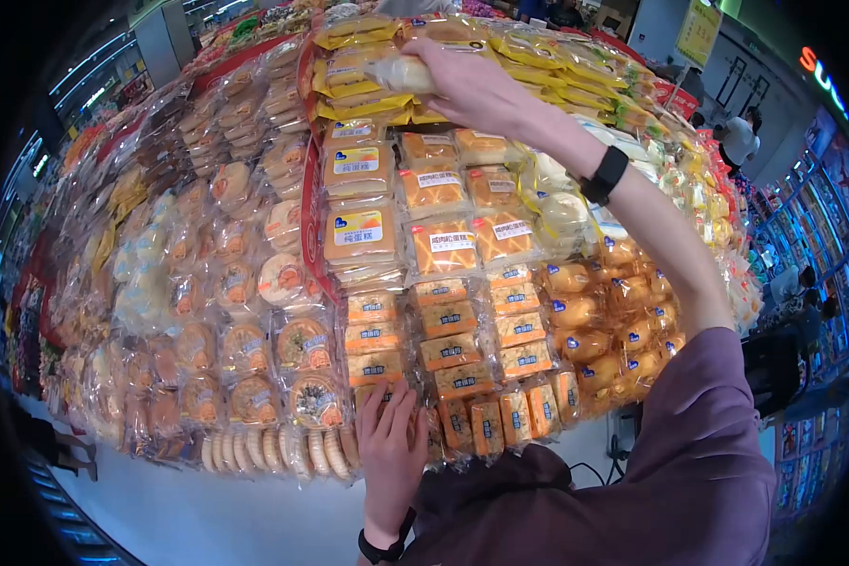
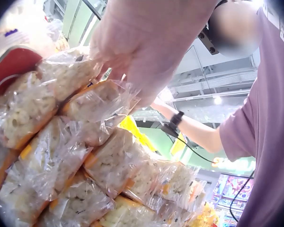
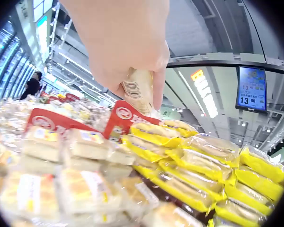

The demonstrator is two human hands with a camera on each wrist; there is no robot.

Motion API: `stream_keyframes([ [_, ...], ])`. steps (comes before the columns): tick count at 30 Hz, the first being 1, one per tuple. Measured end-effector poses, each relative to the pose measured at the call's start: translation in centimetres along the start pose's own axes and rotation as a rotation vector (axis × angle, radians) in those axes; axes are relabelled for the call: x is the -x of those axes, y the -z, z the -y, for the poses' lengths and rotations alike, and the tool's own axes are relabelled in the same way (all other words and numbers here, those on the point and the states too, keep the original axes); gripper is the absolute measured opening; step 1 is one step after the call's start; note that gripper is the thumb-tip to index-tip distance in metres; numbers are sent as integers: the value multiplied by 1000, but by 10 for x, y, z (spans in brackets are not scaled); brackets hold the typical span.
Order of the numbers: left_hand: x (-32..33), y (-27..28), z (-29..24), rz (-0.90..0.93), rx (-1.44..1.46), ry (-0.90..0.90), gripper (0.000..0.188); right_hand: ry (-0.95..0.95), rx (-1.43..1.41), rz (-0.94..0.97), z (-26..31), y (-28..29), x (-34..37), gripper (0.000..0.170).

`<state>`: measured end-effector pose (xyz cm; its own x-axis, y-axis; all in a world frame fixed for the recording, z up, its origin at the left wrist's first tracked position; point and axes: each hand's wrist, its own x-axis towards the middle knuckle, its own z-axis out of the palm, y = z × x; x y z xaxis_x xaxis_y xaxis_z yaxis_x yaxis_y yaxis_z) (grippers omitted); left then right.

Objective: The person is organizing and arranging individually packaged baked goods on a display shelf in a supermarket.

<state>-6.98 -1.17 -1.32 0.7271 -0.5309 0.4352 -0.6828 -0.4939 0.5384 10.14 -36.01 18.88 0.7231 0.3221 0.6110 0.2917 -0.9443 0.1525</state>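
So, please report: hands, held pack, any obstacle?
Right fingers hold pale pack over yellow packs. Left fingers rest on orange packs. Red sign nearby, no obstacle visible.

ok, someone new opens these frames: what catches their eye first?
Likely the mass of plastic-wrapped baked goods filling the head view's middle. Then the right hand, holding a wrapped item over yellow packs at the far side, and the left hand touching orange packs at the near edge. In the right wrist view, a lit price screen hangs upper right.

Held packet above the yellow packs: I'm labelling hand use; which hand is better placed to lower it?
Probably the right hand: it grips the packet over the yellow packs; the left hand touches orange packs nearer the body.
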Motion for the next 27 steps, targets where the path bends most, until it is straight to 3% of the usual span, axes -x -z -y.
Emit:
stream_keyframes([
  [1, -1, 2, 0, 9, 1, -2, 28, -22, -31, 70, 27, 21, 32, 59],
  [3, 0, 3, -3, 31, 9, -4, 27, 150, -24, 33, 55, 30, 98, 53],
  [5, -3, 9, -5, 33, 55, -6, 32, 196, 39, 45, 101, 51, 152, 39],
  [7, -6, 14, -9, 2, 117, -52, 31, 174, -50, 69, 134, 60, 202, 40],
  [10, -12, 18, -40, 119, 806, 298, 34, 83, -74, 16, 182, 61, 245, 39],
  [11, -13, 14, -46, 170, 971, 310, 41, 98, 12, 56, 192, 71, 250, 38],
  [14, -18, -3, -65, 230, 1212, 537, 44, -87, -48, -78, 227, 60, 267, 51],
  [18, -34, -11, -71, 241, 1239, 460, 45, -327, -450, -183, 248, 63, 279, 50],
  [19, -36, -11, -72, 249, 1248, 477, 45, -388, -508, -211, 248, 68, 288, 59],
  [20, -37, -12, -72, 252, 1263, 492, 45, -510, -695, -318, 250, 66, 291, 61],
  [22, -36, -13, -72, 288, 1219, 360, 44, -757, -1062, -520, 254, 60, 300, 65],
  [23, -35, -14, -70, 324, 1187, 280, 45, -892, -1134, -424, 252, 56, 306, 76],
  [26, -34, -13, -73, 365, 1088, 115, 50, -953, -1306, -206, 238, 65, 301, 88],
  [27, -35, -10, -74, 355, 1018, 38, 51, -940, -1376, -366, 242, 63, 298, 79],
])
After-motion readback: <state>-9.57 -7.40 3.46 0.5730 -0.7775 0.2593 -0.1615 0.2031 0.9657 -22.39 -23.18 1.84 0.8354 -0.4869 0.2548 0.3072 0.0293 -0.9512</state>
